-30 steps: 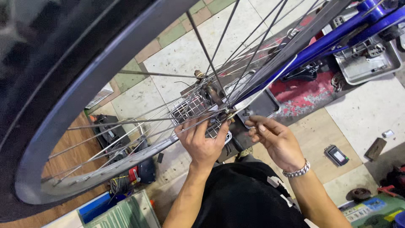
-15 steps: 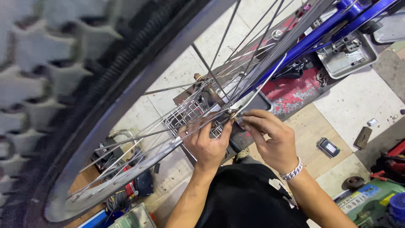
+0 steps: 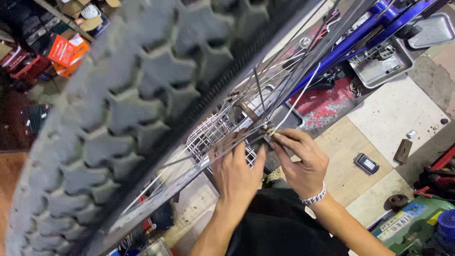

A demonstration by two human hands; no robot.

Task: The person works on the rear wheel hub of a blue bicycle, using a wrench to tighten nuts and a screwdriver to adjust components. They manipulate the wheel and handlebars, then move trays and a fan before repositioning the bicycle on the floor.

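Both hands are up at the hub end of the bicycle wheel (image 3: pixel 142 118), whose knobby tyre is so close that it blurs and fills most of the view. The right hand (image 3: pixel 303 163) has thumb and fingertips closed in a pinch on a small brass-coloured nut (image 3: pixel 269 132) at the axle, right where the spokes (image 3: pixel 284 90) run in; a fine pinch like that suits a part too small for the whole fist. The left hand (image 3: pixel 234 173) lies just beside it, fingers spread flat against the spokes and a white wire basket (image 3: pixel 213 137) behind them, and I'd say it is bracing the wheel; whether it actually clasps anything I cannot tell from here. A silver chain bracelet (image 3: pixel 315 196) sits on the right wrist. The blue bicycle frame (image 3: pixel 360 35) slants across the top right. Beneath it a grey metal tray (image 3: pixel 379 66) holds loose small parts, seemingly parked within reach, and a red mat (image 3: pixel 327 104) lies on the tiled floor. A small dark rectangular device (image 3: pixel 366 163) rests alone on a tan tile. Top left, orange and red cardboard boxes (image 3: pixel 64 50) with pale labels are stacked on a crowded shelf, and bottom right a green machine housing (image 3: pixel 407 223) carries a yellow sticker.
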